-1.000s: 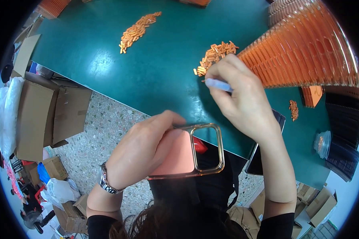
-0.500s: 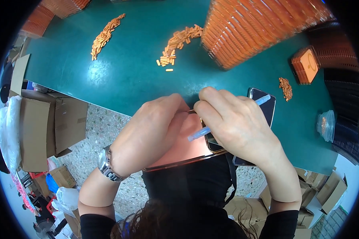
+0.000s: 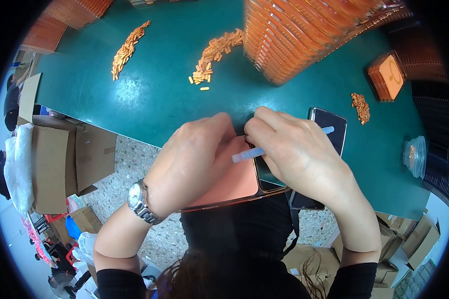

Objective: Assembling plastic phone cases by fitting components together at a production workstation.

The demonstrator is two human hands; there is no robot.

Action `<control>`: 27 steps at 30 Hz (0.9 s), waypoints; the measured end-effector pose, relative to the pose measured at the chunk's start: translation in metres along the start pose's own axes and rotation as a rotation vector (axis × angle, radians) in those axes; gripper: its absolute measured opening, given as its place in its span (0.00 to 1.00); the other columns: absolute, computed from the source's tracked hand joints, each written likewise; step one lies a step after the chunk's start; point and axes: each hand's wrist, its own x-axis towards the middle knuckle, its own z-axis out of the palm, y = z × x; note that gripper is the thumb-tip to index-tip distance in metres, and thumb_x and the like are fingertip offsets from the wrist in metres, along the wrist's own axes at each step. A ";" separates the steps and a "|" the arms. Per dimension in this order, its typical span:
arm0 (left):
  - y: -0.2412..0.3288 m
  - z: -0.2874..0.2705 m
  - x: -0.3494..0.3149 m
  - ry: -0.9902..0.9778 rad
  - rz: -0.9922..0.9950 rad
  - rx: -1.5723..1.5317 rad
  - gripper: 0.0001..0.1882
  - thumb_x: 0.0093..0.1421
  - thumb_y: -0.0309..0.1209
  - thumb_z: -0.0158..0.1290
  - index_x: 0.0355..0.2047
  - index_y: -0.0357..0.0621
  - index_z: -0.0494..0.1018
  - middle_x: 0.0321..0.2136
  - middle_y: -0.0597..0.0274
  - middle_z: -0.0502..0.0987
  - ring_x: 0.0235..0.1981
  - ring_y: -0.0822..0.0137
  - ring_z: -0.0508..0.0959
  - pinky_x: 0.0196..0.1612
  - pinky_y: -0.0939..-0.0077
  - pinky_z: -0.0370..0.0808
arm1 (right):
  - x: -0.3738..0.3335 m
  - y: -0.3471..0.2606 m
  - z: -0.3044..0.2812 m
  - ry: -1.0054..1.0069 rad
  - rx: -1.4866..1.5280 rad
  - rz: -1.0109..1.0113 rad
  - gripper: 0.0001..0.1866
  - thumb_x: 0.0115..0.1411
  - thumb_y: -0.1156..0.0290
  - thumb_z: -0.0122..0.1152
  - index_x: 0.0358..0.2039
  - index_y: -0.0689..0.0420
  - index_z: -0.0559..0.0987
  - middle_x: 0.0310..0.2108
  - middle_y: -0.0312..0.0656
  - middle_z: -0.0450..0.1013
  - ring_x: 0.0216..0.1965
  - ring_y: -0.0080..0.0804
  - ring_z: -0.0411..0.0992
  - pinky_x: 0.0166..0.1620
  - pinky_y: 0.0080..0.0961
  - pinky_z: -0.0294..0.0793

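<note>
My left hand [image 3: 189, 157] is closed around a salmon-orange phone case [image 3: 237, 184] with a shiny rim and a large camera cut-out, at the table's near edge. My right hand [image 3: 299, 144] grips a pale blue pen-like stick [image 3: 243, 155], which slants across the palm with both ends showing. The right fingers are bent at the case's far edge beside the cut-out, close to the left fingertips. Both sets of fingertips are mostly hidden, so whatever they pinch there cannot be made out. A dark smartphone [image 3: 332, 124] lies beneath and beside my right hand.
Tall stacks of orange cases [image 3: 294, 45] stand at the back of the green table [image 3: 154, 99]. Small orange pieces lie in piles, one left [image 3: 126, 52], one central [image 3: 212, 55], one right [image 3: 360, 108]. Farther right are a short case stack [image 3: 386, 77] and a clear tub [image 3: 415, 157]. Cardboard boxes [image 3: 50, 159] stand left.
My view has shifted slightly. The stick's near end has tipped a little lower left in my right hand. Both hands stay at the same edge of the case.
</note>
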 end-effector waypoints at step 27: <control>-0.007 0.001 -0.011 0.087 0.095 0.081 0.08 0.67 0.28 0.61 0.35 0.36 0.75 0.31 0.45 0.81 0.33 0.44 0.83 0.36 0.58 0.79 | -0.009 -0.018 -0.006 0.047 -0.096 0.092 0.11 0.62 0.70 0.71 0.45 0.59 0.86 0.38 0.36 0.76 0.37 0.37 0.77 0.36 0.36 0.78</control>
